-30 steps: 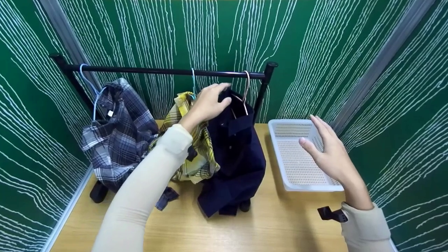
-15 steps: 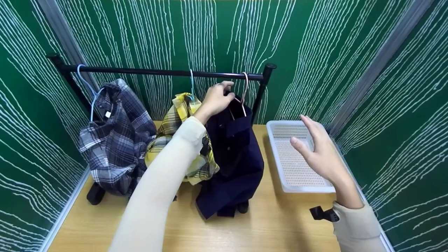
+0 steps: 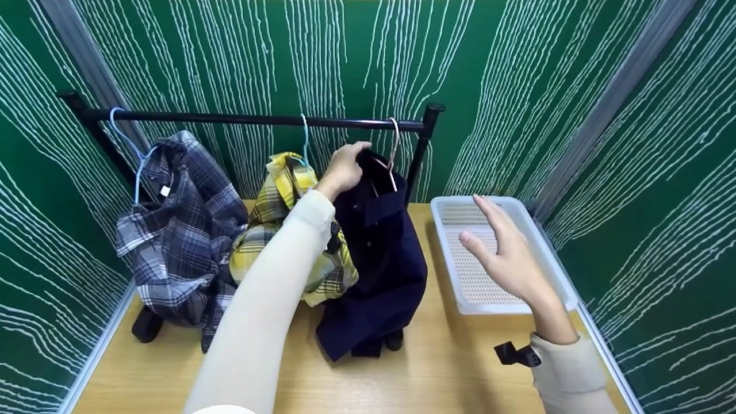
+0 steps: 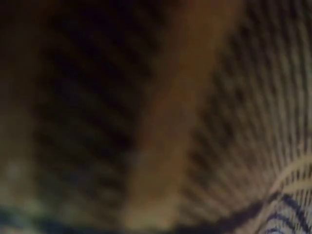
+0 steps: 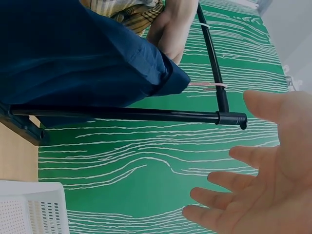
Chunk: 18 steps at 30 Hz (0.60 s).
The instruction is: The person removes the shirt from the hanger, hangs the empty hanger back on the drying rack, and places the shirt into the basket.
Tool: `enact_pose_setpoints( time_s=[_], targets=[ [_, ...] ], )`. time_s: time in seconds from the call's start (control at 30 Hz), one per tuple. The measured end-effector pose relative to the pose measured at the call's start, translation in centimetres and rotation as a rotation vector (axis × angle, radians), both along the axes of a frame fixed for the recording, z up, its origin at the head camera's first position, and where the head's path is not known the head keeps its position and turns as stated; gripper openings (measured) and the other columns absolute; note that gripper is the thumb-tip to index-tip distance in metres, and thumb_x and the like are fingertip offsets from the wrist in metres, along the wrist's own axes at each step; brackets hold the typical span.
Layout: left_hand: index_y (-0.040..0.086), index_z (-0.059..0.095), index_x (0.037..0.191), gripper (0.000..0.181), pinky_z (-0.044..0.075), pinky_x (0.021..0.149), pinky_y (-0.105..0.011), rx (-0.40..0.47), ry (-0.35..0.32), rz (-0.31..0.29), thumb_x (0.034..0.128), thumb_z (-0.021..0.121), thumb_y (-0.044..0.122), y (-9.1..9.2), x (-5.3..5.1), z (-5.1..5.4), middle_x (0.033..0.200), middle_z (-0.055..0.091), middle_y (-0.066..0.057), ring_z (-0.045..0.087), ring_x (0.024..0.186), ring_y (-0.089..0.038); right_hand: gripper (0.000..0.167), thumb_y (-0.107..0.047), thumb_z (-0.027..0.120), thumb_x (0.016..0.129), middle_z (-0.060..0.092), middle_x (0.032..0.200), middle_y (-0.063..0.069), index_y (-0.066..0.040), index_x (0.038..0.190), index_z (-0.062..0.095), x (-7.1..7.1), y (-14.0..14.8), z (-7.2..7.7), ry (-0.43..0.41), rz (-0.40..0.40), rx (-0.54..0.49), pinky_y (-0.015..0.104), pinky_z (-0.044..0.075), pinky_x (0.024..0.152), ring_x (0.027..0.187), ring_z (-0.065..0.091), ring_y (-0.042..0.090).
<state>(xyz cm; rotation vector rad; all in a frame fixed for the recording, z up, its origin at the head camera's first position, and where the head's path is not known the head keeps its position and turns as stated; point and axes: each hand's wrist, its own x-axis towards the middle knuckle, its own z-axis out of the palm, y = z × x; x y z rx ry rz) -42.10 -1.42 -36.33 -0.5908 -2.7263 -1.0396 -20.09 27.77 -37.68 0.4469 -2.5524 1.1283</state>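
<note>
My left hand (image 3: 343,168) grips the navy shirt (image 3: 382,253) at its left shoulder, beside the collar. The shirt hangs from a pink hanger (image 3: 393,150) at the right end of the black rail (image 3: 230,118). In the right wrist view, the left hand (image 5: 171,31) is behind the navy shirt (image 5: 87,58), its fingertips partly hidden. My right hand (image 3: 509,259) hovers above the white basket (image 3: 460,282), fingers extended and thumb apart, holding nothing. In the left wrist view, blurred striped fabric (image 4: 263,87) fills the frame.
Left of the navy shirt, a yellow plaid shirt (image 3: 267,241) hangs on a light-blue hanger (image 3: 305,144), partly behind my left arm. A grey-blue plaid shirt (image 3: 184,241) hangs at the far left. Green walls (image 3: 460,69) with white lines enclose the wooden tabletop (image 3: 368,385).
My left fingers, raised near the collar before, have come down onto the navy shirt's shoulder. The right hand has drifted slightly left above the basket. The whole head view has shifted a little.
</note>
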Motion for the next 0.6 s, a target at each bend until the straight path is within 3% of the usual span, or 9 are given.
enact_pose_setpoints(
  time_s=[0.07,0.2,0.23,0.27,0.3,0.37,0.43,0.53,0.6],
  targets=[
    [0.007,0.064,0.141,0.061,0.042,0.118,-0.039,-0.016,0.010,-0.016,0.0862,0.053,-0.017,-0.2,-0.3,-0.3,0.141,0.066,-0.018,0.058,0.137,-0.033,0.069,-0.024,0.065,0.107,0.034,0.170,0.017,-0.009,0.166,0.035,0.0,-0.1,-0.1,-0.003,0.000,0.000,0.066,0.022,0.125,0.158,0.028,0.040],
    [0.023,0.063,0.125,0.059,0.047,0.110,-0.045,-0.005,0.061,-0.026,0.0803,0.052,-0.013,-0.4,-6.2,-5.4,0.128,0.071,-0.007,0.064,0.123,-0.027,0.069,-0.026,0.065,0.107,0.034,0.171,0.016,-0.010,0.166,0.035,-0.1,-0.4,-0.3,-0.010,-0.008,0.012,0.065,0.022,0.126,0.158,0.028,0.039],
    [0.024,0.061,0.121,0.056,0.050,0.105,-0.046,-0.009,0.071,-0.021,0.0789,0.052,-0.013,-0.5,-6.0,-5.4,0.123,0.072,-0.007,0.066,0.117,-0.027,0.068,-0.026,0.065,0.107,0.034,0.171,0.016,-0.010,0.166,0.035,-0.1,-0.4,-0.3,-0.012,-0.013,0.018,0.064,0.022,0.126,0.158,0.028,0.039],
    [0.024,0.060,0.120,0.054,0.050,0.105,-0.046,-0.016,0.062,-0.018,0.0808,0.052,-0.012,-0.5,-6.8,-5.9,0.122,0.072,-0.007,0.066,0.117,-0.026,0.068,-0.027,0.065,0.107,0.034,0.171,0.016,-0.010,0.166,0.035,-0.1,-0.4,-0.4,-0.014,-0.016,0.024,0.064,0.021,0.126,0.158,0.028,0.039],
    [0.023,0.059,0.117,0.051,0.050,0.104,-0.045,-0.022,0.072,-0.017,0.0813,0.051,-0.012,-0.4,-6.8,-6.1,0.119,0.073,-0.007,0.066,0.115,-0.026,0.068,-0.028,0.065,0.107,0.034,0.171,0.016,-0.010,0.166,0.035,-0.1,-0.5,-0.5,-0.016,-0.019,0.030,0.064,0.021,0.126,0.158,0.028,0.039],
    [0.016,0.058,0.115,0.045,0.050,0.102,-0.046,-0.047,0.056,-0.006,0.0828,0.050,-0.015,-0.5,-4.1,-4.1,0.116,0.073,-0.014,0.066,0.114,-0.032,0.068,-0.029,0.064,0.107,0.034,0.171,0.016,-0.010,0.166,0.036,-0.1,-0.6,-0.6,-0.022,-0.024,0.039,0.064,0.022,0.126,0.158,0.028,0.039],
    [0.004,0.058,0.118,0.042,0.048,0.108,-0.045,-0.082,0.013,-0.006,0.0850,0.050,-0.021,-0.5,-0.3,-1.0,0.121,0.072,-0.022,0.064,0.121,-0.039,0.068,-0.029,0.064,0.107,0.034,0.170,0.016,-0.010,0.166,0.036,-0.1,-0.7,-0.6,-0.026,-0.024,0.043,0.063,0.022,0.126,0.158,0.029,0.039],
    [-0.002,0.062,0.125,0.044,0.040,0.116,-0.049,-0.122,0.023,-0.038,0.0869,0.051,-0.021,-0.6,0.8,-0.2,0.130,0.068,-0.026,0.058,0.128,-0.044,0.067,-0.030,0.063,0.108,0.035,0.170,0.016,-0.011,0.166,0.036,-0.2,-0.8,-0.7,-0.031,-0.020,0.043,0.063,0.024,0.125,0.156,0.032,0.039],
    [0.000,0.065,0.130,0.048,0.039,0.117,-0.048,-0.162,0.028,-0.050,0.0882,0.053,-0.019,-0.8,0.2,-0.7,0.133,0.066,-0.024,0.057,0.128,-0.044,0.066,-0.031,0.063,0.108,0.035,0.170,0.016,-0.012,0.166,0.036,-0.2,-1.0,-0.7,-0.039,-0.018,0.042,0.062,0.025,0.125,0.156,0.033,0.039]
  ],
)
